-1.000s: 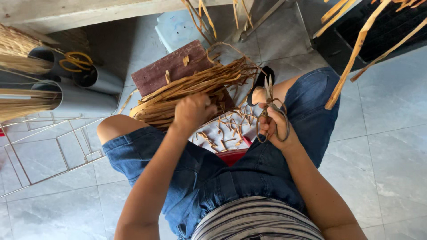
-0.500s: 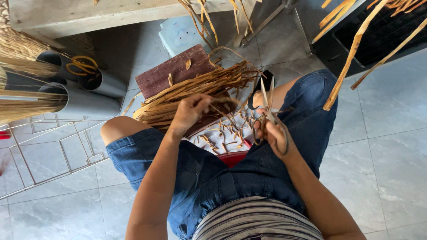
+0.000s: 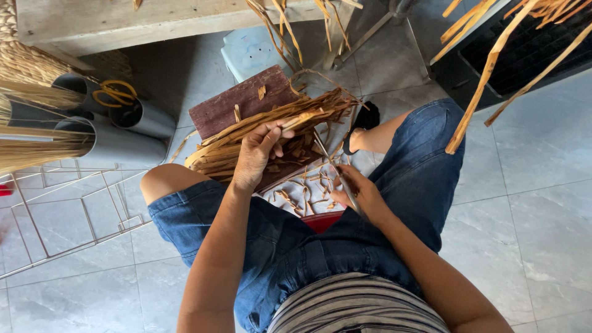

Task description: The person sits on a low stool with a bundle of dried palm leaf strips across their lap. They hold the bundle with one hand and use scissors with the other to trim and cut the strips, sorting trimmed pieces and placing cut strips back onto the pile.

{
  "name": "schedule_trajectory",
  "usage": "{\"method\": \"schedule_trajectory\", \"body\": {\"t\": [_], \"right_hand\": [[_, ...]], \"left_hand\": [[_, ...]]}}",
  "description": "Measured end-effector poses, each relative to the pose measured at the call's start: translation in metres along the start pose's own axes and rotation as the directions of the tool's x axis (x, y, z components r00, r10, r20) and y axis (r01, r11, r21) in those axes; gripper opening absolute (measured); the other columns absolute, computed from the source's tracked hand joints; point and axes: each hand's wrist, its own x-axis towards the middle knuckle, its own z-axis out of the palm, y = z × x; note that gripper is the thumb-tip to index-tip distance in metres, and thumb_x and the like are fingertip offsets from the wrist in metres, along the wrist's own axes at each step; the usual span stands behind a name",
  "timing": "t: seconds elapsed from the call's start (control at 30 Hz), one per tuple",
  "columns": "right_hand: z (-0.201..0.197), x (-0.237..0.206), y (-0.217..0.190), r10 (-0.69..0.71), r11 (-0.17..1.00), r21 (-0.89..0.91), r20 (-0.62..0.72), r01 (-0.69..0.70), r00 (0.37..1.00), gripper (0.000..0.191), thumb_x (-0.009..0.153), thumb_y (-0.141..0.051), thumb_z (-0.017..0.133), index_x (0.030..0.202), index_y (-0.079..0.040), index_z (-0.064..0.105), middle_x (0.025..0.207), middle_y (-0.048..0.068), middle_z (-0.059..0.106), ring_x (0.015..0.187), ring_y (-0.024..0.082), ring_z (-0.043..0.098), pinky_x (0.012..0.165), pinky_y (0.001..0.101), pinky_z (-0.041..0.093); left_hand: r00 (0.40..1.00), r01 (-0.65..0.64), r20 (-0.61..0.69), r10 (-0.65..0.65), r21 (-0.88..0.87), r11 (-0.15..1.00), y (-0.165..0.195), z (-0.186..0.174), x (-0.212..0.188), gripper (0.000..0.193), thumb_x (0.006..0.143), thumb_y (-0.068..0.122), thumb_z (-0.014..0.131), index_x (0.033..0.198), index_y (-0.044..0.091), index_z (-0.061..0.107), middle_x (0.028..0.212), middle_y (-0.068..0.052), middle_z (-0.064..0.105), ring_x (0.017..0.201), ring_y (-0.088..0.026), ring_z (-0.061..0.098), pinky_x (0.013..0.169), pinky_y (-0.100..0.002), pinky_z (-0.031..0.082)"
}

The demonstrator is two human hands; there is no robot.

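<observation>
My left hand [image 3: 258, 155] grips a thick bundle of dried tan strips [image 3: 240, 137] that lies across my left knee, thumb pressed on one strip near its cut ends. My right hand [image 3: 365, 192] is closed on a pair of scissors [image 3: 330, 163], whose thin blades point up toward the bundle's ends. Below the hands, between my knees, short trimmings lie scattered on a white surface [image 3: 311, 185] with a red edge [image 3: 322, 220]. A dark brown wooden board [image 3: 237, 105] lies under the bundle.
Grey metal tubes [image 3: 123, 145] holding straw stand at the left beside a wire rack [image 3: 61, 203]. A wooden bench [image 3: 154, 21] and a pale blue stool [image 3: 250, 52] are ahead. A black crate [image 3: 524, 49] and hanging strips [image 3: 487, 80] are at the upper right.
My right hand has dropped lower and closer to my lap with the scissors, their blades now angled up at the bundle. My left hand keeps its hold on the bundle.
</observation>
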Motion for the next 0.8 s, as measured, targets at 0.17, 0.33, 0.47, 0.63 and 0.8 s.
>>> {"method": "schedule_trajectory", "body": {"t": [0.17, 0.33, 0.47, 0.63, 0.8], "right_hand": [[0.0, 0.006, -0.007, -0.035, 0.998, 0.048, -0.036, 0.037, 0.999, 0.066, 0.088, -0.016, 0.079, 0.148, -0.003, 0.052, 0.107, 0.008, 0.062, 0.088, 0.013, 0.064, 0.077, 0.0261, 0.052], [-0.002, 0.004, -0.007, -0.062, 0.996, -0.073, -0.121, 0.053, 0.991, 0.071, 0.084, -0.017, 0.082, 0.145, -0.002, 0.05, 0.112, 0.01, 0.069, 0.094, 0.013, 0.069, 0.083, 0.027, 0.056], [-0.002, 0.002, -0.006, -0.232, 0.969, -0.111, -0.084, 0.223, 0.969, 0.069, 0.087, -0.022, 0.082, 0.145, 0.001, 0.051, 0.123, 0.009, 0.067, 0.107, 0.015, 0.067, 0.091, 0.0284, 0.058], [0.0, -0.012, -0.013, -0.138, 0.931, -0.348, -0.048, 0.113, 0.989, 0.068, 0.079, -0.024, 0.087, 0.137, -0.002, 0.059, 0.102, 0.007, 0.073, 0.089, 0.015, 0.07, 0.079, 0.0281, 0.056], [0.002, -0.014, -0.026, -0.119, 0.962, -0.251, -0.052, 0.102, 0.991, 0.067, 0.081, -0.024, 0.086, 0.138, -0.002, 0.059, 0.1, 0.008, 0.072, 0.088, 0.013, 0.067, 0.078, 0.0279, 0.055]], "left_hand": [[0.99, 0.12, 0.071, -0.122, 0.032, 0.992, -0.002, 0.007, 0.0, 0.03, 0.103, 0.022, 0.059, 0.128, 0.006, 0.067, 0.097, -0.003, 0.078, 0.061, -0.005, 0.055, 0.058, -0.02, 0.047], [0.982, 0.139, 0.112, -0.151, 0.103, 0.985, -0.004, 0.014, -0.003, 0.028, 0.104, 0.023, 0.063, 0.119, 0.001, 0.071, 0.087, -0.007, 0.077, 0.055, -0.006, 0.052, 0.052, -0.021, 0.044], [0.983, 0.143, 0.108, -0.146, 0.034, 0.989, -0.001, 0.017, -0.003, 0.023, 0.104, 0.024, 0.06, 0.113, 0.004, 0.065, 0.085, -0.008, 0.077, 0.054, -0.007, 0.058, 0.052, -0.021, 0.047], [0.995, 0.098, 0.031, -0.1, 0.058, 0.993, 0.007, 0.018, -0.004, 0.019, 0.108, 0.025, 0.051, 0.109, 0.008, 0.058, 0.088, -0.007, 0.078, 0.054, -0.008, 0.06, 0.051, -0.019, 0.044], [0.995, 0.085, 0.043, -0.089, 0.092, 0.992, 0.009, 0.019, -0.004, 0.019, 0.108, 0.023, 0.049, 0.108, 0.006, 0.057, 0.087, -0.009, 0.079, 0.053, -0.009, 0.062, 0.052, -0.02, 0.049]]}}
